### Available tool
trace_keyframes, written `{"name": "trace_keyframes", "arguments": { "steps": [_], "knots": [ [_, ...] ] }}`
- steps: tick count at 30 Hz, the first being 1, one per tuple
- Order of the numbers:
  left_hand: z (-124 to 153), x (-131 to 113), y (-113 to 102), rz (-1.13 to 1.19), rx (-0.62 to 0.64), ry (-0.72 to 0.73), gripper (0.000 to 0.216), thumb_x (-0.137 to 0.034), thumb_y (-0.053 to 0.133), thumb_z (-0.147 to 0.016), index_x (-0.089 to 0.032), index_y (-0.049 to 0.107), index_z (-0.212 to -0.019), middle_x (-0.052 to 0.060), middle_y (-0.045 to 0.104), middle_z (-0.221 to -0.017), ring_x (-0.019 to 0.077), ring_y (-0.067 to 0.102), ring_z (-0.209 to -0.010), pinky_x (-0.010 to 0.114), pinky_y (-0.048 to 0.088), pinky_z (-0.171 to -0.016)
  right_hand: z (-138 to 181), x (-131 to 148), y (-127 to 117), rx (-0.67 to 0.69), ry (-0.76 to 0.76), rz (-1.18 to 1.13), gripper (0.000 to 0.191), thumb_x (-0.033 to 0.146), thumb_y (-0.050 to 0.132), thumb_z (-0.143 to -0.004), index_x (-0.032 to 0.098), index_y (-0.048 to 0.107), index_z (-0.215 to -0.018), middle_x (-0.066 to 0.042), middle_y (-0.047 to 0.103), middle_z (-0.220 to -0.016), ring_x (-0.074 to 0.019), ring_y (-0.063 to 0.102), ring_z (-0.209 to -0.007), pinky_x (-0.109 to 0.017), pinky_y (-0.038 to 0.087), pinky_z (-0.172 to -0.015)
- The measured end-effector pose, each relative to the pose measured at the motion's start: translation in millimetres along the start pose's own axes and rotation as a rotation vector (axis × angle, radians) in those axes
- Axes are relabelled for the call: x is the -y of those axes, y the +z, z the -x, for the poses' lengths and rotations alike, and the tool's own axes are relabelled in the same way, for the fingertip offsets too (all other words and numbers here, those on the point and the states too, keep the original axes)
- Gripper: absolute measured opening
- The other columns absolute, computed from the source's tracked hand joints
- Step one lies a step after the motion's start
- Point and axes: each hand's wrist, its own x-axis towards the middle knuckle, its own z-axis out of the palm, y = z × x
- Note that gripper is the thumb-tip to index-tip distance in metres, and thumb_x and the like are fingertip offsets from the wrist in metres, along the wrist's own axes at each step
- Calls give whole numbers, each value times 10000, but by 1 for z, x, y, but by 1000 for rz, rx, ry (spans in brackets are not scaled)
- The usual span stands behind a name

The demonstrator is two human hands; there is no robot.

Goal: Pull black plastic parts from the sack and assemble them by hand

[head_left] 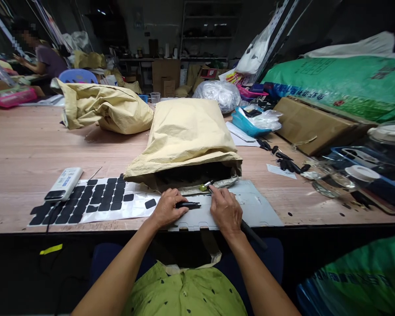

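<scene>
My left hand (pixel 167 207) is closed on a slim black part (pixel 188 204) that lies on a grey metal plate (pixel 256 210) at the table's front edge. My right hand (pixel 225 210) is closed round a tool with a yellow-green tip (pixel 205 186) and a dark handle (pixel 253 234) that sticks out behind the wrist. The tool's tip points toward the open mouth of a big tan paper sack (pixel 186 131) just beyond both hands.
A white sheet of black stick-on pads (pixel 95 199) and a white remote (pixel 64 183) lie at the left. A second tan sack (pixel 102 109), a blue tray (pixel 246 123), a cardboard box (pixel 312 125) and loose black parts (pixel 287 163) crowd the back and right. Another person sits far left.
</scene>
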Motion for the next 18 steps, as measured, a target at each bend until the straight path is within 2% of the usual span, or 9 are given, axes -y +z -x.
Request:
{"name": "trace_keyframes", "arguments": {
  "steps": [3, 5, 7, 9, 11, 13, 16, 18],
  "knots": [
    [8, -8, -1, 47, -51, 90, 165, -211, 734, -768, -187, 741, -931, 48, 633, -844, 204, 548, -837, 350, 433, -791, 3, 2, 0, 1, -10, 21, 344, 150, 501, -907, 228, 674, -1193, -47, 643, -895, -174, 506, -793, -285, 341, -696],
    [23, -19, 3, 164, -41, 188, 196, -175, 701, -771, -182, 728, -964, 53, 646, -868, 189, 573, -828, 323, 450, -771, 2, 3, -1, 21, 0, 25, 344, 155, 503, -907, 234, 667, -1199, -44, 637, -898, -174, 495, -793, -288, 329, -694],
    [44, -32, 12, 295, 47, 293, 242, -168, 665, -783, -178, 713, -1020, 60, 663, -902, 170, 602, -813, 280, 469, -726, 2, 3, -2, 38, 13, 28, 348, 157, 508, -905, 241, 660, -1207, -40, 630, -897, -175, 487, -795, -291, 323, -693],
    [67, -41, 26, 355, 190, 375, 280, -196, 650, -794, -189, 704, -1069, 60, 681, -928, 159, 628, -795, 253, 479, -694, 1, 3, -2, 44, 23, 29, 348, 158, 509, -905, 242, 657, -1209, -39, 625, -896, -174, 482, -795, -294, 321, -694],
    [86, -40, 43, 339, 318, 369, 300, -233, 651, -795, -214, 706, -1089, 50, 697, -933, 162, 650, -793, 247, 490, -697, 2, 3, -1, 42, 26, 24, 345, 159, 506, -907, 236, 657, -1207, -42, 623, -898, -175, 479, -794, -297, 324, -694],
    [99, -26, 62, 284, 419, 213, 303, -250, 643, -800, -241, 713, -1094, 43, 714, -962, 183, 673, -847, 261, 511, -747, 2, 3, -1, 39, 24, 14, 343, 158, 498, -909, 230, 656, -1206, -46, 623, -903, -177, 479, -798, -301, 330, -694],
    [109, 8, 82, 176, 514, -214, 341, -279, 603, -829, -269, 697, -1158, 58, 725, -1089, 255, 680, -1005, 346, 535, -859, 2, 3, -2, 35, 17, 3, 350, 152, 482, -912, 224, 653, -1208, -52, 625, -915, -182, 481, -809, -308, 337, -696],
    [113, 28, 89, 108, 529, -428, 382, -307, 582, -849, -295, 666, -1222, 65, 705, -1181, 300, 651, -1108, 420, 520, -935, 2, 3, -2, 31, 14, -1, 353, 147, 479, -906, 221, 653, -1205, -56, 624, -916, -185, 481, -814, -312, 338, -696]
  ]
}}
